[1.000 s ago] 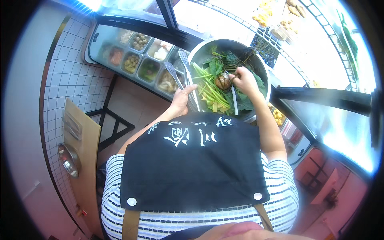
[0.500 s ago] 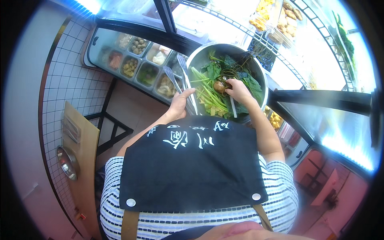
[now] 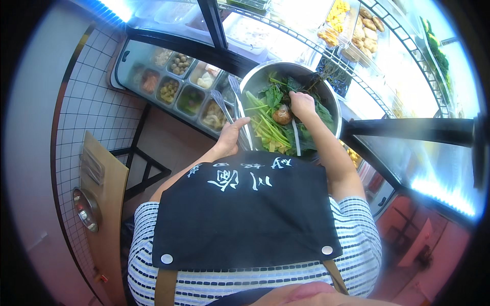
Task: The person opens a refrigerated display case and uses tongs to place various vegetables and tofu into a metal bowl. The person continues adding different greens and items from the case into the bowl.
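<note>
A large metal bowl (image 3: 256, 76) in front of me holds dark leafy greens (image 3: 273, 96), pale green stems (image 3: 263, 120) and a round brown piece of food (image 3: 282, 115). My left hand (image 3: 228, 136) is closed around the lower part of metal tongs (image 3: 219, 101) at the bowl's left edge; their slotted ends point up and away. Inside the bowl, my right hand (image 3: 304, 106) reaches into the leaves just beyond the brown piece. Its fingers are bunched with their tips hidden, so what they pinch cannot be made out. A white strip (image 3: 296, 137) lies below that hand.
Several food tubs (image 3: 190, 99) sit in a case to the left. Beyond the bowl, a wire rack (image 3: 306, 43) carries trays of food, among them brown pieces (image 3: 368, 30). A black frame bar (image 3: 408, 126) runs to the right. A metal bowl (image 3: 88, 208) stands on a wooden board (image 3: 104, 178).
My right hand has left the round brown piece and moved farther away into the leaves, uncovering it. My left hand stays on the tongs. The view has shifted slightly.
</note>
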Demonstrator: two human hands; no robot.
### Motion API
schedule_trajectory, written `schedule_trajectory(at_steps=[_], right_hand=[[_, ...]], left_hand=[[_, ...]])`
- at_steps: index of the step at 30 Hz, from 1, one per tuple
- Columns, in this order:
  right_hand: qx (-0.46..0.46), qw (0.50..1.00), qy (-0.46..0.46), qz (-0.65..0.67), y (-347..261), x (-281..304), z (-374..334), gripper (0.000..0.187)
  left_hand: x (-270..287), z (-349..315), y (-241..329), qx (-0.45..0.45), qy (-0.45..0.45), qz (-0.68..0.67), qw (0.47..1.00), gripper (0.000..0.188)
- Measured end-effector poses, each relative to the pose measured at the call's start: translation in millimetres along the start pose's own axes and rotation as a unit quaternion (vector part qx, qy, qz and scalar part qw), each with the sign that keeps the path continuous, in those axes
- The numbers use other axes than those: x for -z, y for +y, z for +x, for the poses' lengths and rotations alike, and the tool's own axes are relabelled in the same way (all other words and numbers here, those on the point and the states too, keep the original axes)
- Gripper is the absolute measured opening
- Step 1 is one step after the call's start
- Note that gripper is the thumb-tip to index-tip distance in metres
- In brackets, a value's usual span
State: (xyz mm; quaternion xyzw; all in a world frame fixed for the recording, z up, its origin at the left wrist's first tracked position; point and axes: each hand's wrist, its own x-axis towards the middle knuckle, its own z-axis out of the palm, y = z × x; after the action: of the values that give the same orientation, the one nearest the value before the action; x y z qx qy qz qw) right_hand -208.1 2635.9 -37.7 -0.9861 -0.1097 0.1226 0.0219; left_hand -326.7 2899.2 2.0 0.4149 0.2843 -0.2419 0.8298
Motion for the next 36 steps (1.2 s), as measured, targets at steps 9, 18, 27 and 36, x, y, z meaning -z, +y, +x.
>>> schedule_trajectory(at_steps=[9,18,27,36], right_hand=[[-0.147,0.758,-0.002,0.635,81,50,7,0.010],[-0.269,0.532,0.207,0.776,204,17,88,0.028],[0.083,0.994,0.071,-0.031,104,44,17,0.076],[-0.024,0.949,0.163,0.268,163,21,70,0.029]], left_hand=[[-3,-2,3,0.013,-0.009,-0.006,1.000,0.027],[-10,-8,11,0.027,0.002,-0.013,1.000,0.024],[-12,-9,12,0.046,-0.005,-0.019,0.999,0.024],[-8,-3,10,0.056,0.004,-0.030,0.998,0.018]])
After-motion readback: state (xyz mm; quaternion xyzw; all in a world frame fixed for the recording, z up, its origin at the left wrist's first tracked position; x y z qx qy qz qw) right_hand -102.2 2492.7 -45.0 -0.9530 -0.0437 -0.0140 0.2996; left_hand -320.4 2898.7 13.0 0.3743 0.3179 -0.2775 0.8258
